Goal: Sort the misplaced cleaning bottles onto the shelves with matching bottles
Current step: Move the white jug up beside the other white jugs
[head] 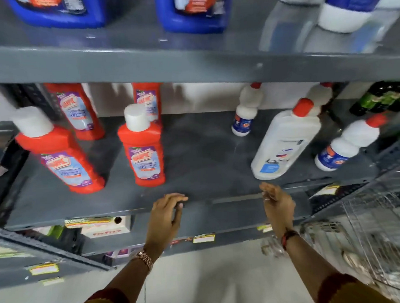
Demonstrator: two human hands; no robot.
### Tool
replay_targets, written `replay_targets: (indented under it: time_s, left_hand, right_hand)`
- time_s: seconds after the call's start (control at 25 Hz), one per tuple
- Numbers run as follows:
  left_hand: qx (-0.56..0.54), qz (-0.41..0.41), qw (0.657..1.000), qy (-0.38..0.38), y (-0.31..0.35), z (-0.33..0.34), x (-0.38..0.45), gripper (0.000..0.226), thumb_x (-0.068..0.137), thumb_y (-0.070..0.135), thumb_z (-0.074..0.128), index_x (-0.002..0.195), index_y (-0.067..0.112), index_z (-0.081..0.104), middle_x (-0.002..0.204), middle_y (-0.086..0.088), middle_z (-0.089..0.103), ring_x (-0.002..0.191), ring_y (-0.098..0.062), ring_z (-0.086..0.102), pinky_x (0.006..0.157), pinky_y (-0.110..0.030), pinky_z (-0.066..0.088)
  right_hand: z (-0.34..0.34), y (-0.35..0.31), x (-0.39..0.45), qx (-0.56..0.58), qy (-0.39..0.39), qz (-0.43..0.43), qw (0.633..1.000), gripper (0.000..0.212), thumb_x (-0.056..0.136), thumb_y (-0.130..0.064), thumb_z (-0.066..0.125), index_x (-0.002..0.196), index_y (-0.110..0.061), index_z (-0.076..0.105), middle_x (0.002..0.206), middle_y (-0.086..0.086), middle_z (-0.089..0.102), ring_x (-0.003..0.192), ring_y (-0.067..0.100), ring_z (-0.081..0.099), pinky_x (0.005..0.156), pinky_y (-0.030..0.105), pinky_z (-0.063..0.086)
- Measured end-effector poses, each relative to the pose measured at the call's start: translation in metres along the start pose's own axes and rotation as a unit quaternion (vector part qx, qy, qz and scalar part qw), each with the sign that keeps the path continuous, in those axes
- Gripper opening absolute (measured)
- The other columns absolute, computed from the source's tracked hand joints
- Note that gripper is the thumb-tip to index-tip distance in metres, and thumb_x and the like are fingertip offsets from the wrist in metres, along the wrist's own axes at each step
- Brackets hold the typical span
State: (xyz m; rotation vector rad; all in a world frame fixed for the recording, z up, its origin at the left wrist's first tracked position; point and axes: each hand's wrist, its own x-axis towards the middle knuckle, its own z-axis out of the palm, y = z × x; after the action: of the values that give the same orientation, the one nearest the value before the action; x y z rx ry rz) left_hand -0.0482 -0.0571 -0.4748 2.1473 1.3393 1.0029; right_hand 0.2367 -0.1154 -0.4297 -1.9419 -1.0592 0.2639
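Shelf [194,151]: grey painted metal, smooth, dull sheen with faint reflections. Red bottles [146,151]: glossy plastic, paper-like printed labels, matt white caps. White bottles [283,143]: smooth plastic, slight gloss, red caps. Blue jugs [188,19] above: shiny plastic. Wire basket [369,224]: bright bare metal. Watch [145,258]: polished metal links. Sleeves [104,302]: soft matt cloth.
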Motion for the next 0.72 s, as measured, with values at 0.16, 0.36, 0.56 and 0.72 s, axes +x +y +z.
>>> replay_targets:
  time_s: [0.16, 0.36, 0.56, 0.72]
  left_hand:
    - [-0.030, -0.014, 0.999, -0.024, 0.053, 0.060, 0.038, 0.021, 0.090, 0.023, 0.049, 0.105, 0.027, 0.062, 0.110, 0.013, 0.063, 0.100, -0.007, 0.058, 0.089, -0.023, 0.038]
    - [-0.217, -0.063, 0.972, -0.064, 0.125, 0.119, 0.087, 0.026, 0.091, 0.024, 0.052, 0.116, 0.025, 0.057, 0.117, 0.010, 0.062, 0.105, -0.006, 0.060, 0.091, -0.022, 0.047]
    - [-0.341, -0.094, 0.926, -0.129, 0.172, 0.136, 0.141, 0.042, 0.088, 0.012, 0.056, 0.129, 0.008, 0.044, 0.126, -0.002, 0.058, 0.111, -0.005, 0.058, 0.092, -0.017, 0.048]
    - [-0.315, -0.122, 0.935, -0.111, 0.181, 0.136, 0.137, 0.036, 0.088, 0.004, 0.055, 0.123, 0.008, 0.048, 0.113, -0.004, 0.064, 0.099, -0.007, 0.062, 0.086, -0.023, 0.051]
  right_hand:
    - [-0.033, 0.018, 0.037, 0.108, 0.025, 0.089, 0.990, 0.031, 0.080, 0.008, 0.055, 0.105, -0.006, 0.064, 0.100, 0.012, 0.070, 0.089, 0.019, 0.064, 0.089, 0.034, 0.051]
    - [-0.061, 0.026, 0.089, 0.188, 0.008, 0.104, 0.977, 0.033, 0.085, -0.003, 0.060, 0.118, -0.006, 0.055, 0.111, 0.005, 0.063, 0.101, 0.014, 0.060, 0.078, 0.004, 0.046]
    - [-0.071, 0.026, 0.132, 0.134, -0.100, 0.011, 0.986, 0.022, 0.087, -0.013, 0.059, 0.108, -0.006, 0.058, 0.095, 0.005, 0.066, 0.086, 0.016, 0.061, 0.066, 0.005, 0.043]
    - [-0.078, 0.030, 0.140, 0.109, -0.148, -0.014, 0.983, 0.012, 0.086, -0.014, 0.060, 0.089, -0.002, 0.058, 0.087, 0.014, 0.066, 0.077, 0.018, 0.057, 0.058, 0.004, 0.041]
